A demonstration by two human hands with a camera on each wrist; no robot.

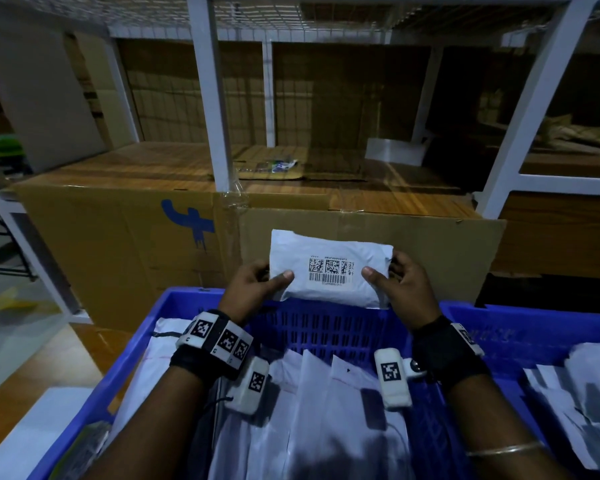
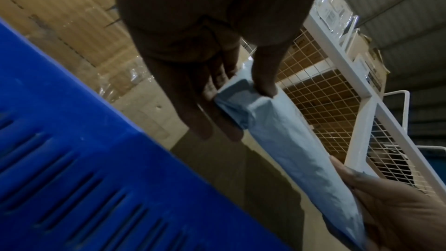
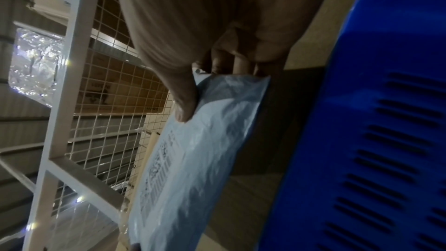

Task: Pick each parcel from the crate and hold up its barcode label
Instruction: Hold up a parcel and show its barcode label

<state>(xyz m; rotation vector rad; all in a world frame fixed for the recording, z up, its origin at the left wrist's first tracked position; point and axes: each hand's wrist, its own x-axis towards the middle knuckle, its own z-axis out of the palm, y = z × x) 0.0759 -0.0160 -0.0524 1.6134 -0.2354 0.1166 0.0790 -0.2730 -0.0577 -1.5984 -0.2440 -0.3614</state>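
Head view first: a pale grey parcel (image 1: 329,268) is up above the far rim of the blue crate (image 1: 326,327), flat face toward the camera, and the barcode label (image 1: 331,270) sits square in the middle of it, readable as blocks and bars though the print is too small to make out. Left hand (image 1: 257,289) pinches the parcel's left edge, thumb on the front face and fingers tucked behind. Right hand (image 1: 400,289) does the same on the right edge, thumb in front, fingers curled round the back. Both grips are closed on the parcel, one at each end, label between the two thumbs.

Left wrist view shows it edge-on: parcel (image 2: 284,135) thin and slightly puffy, thumb on one face, fingers (image 2: 205,117) lying along the other, the crate (image 2: 84,169) wall just below. Right wrist view catches the label (image 3: 160,165) at a steep slant, with the thumb pressed onto the parcel (image 3: 200,159) near its corner.

Down inside the crate, more white parcels (image 1: 312,410) stand packed on edge. A second blue crate (image 1: 534,341) sits just to the right with its own stack. Behind, big cardboard boxes (image 1: 125,237) fill a white wire-mesh rack (image 1: 212,98).
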